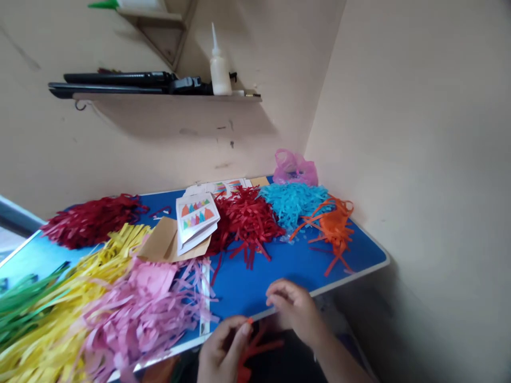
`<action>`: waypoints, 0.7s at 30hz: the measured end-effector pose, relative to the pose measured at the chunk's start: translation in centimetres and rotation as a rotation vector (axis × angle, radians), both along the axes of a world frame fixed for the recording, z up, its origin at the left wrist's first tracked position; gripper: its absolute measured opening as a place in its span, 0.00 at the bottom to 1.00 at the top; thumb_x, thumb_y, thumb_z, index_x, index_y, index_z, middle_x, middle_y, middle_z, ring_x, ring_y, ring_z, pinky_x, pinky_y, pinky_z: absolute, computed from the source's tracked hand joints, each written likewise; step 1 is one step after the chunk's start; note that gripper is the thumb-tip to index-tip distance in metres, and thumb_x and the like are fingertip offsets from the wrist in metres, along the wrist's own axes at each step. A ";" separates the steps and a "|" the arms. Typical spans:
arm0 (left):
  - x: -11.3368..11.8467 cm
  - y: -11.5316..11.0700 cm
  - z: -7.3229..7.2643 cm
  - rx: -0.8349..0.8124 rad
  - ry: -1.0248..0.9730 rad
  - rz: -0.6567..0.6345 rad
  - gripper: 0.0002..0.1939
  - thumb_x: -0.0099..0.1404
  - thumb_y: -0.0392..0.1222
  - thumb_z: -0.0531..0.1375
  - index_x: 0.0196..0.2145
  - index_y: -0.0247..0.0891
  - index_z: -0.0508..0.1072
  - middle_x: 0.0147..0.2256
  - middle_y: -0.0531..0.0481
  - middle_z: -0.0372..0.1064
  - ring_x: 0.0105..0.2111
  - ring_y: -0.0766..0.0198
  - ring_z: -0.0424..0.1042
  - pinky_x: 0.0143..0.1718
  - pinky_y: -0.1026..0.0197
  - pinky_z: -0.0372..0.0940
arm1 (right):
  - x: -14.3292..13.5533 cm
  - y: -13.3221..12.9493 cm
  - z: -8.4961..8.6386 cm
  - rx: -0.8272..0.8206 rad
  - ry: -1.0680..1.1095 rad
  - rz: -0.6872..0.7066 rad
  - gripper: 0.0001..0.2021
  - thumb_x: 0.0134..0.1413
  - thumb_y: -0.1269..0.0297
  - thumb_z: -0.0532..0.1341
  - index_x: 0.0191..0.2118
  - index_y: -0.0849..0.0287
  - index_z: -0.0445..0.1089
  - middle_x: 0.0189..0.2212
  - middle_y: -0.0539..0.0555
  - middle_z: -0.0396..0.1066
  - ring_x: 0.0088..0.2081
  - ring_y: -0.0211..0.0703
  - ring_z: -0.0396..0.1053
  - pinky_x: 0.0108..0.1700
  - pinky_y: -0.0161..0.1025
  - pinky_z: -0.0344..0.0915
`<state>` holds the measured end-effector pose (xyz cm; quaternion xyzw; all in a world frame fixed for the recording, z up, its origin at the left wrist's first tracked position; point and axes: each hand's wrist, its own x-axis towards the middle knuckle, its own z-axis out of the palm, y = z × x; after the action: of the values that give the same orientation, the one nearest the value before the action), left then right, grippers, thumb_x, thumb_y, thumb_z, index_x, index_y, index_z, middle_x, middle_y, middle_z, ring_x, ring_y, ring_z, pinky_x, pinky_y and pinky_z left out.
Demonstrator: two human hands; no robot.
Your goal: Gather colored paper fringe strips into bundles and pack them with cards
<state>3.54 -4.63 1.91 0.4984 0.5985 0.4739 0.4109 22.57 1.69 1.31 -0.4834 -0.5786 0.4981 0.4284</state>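
The left hand (223, 346), at the bottom middle of the picture, pinches some orange paper strips (265, 347) between its thumb and finger. The strips hang down past the front edge of the blue table (239, 282). The right hand (297, 308) is just to the right and a bit higher. Its thumb and fingers curl in close, and I cannot tell if they hold anything.

Lots of paper looks done with its cutting. The green heap (32, 290), yellow heap (80, 303) and pink heap (139, 311) are at the lower left. One dark red heap (96, 221) is at the middle left, and a red heap (253, 218) is near the middle. The light blue heap (295, 202) and orange heap (337, 226) are right of it. The bit in the left hand seems not finished yet. How many more are left, I cannot tell.
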 end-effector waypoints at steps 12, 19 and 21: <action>-0.3 3.6 1.1 0.319 0.314 -0.021 0.10 0.65 0.48 0.59 0.32 0.43 0.78 0.29 0.52 0.76 0.29 0.62 0.75 0.31 0.63 0.70 | -3.9 0.1 1.8 -0.061 0.297 0.063 0.10 0.51 0.56 0.66 0.31 0.58 0.73 0.29 0.51 0.73 0.32 0.43 0.71 0.36 0.37 0.67; -0.8 5.7 1.6 0.354 0.379 -0.002 0.12 0.66 0.48 0.57 0.30 0.42 0.77 0.27 0.51 0.75 0.27 0.62 0.74 0.29 0.63 0.69 | -4.9 2.3 1.5 0.051 0.192 0.089 0.05 0.54 0.63 0.61 0.33 0.58 0.72 0.30 0.52 0.72 0.34 0.43 0.70 0.39 0.38 0.65; -0.9 6.3 1.7 0.362 0.403 -0.002 0.12 0.66 0.47 0.57 0.30 0.42 0.76 0.27 0.51 0.74 0.27 0.62 0.74 0.29 0.63 0.69 | -5.2 3.1 1.5 0.067 0.154 0.093 0.05 0.53 0.64 0.60 0.34 0.59 0.71 0.30 0.52 0.72 0.34 0.43 0.70 0.39 0.39 0.65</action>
<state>2.66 1.71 3.64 0.6485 0.5732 0.4642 0.1882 17.36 4.78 2.79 -0.4016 -0.5821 0.5337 0.4638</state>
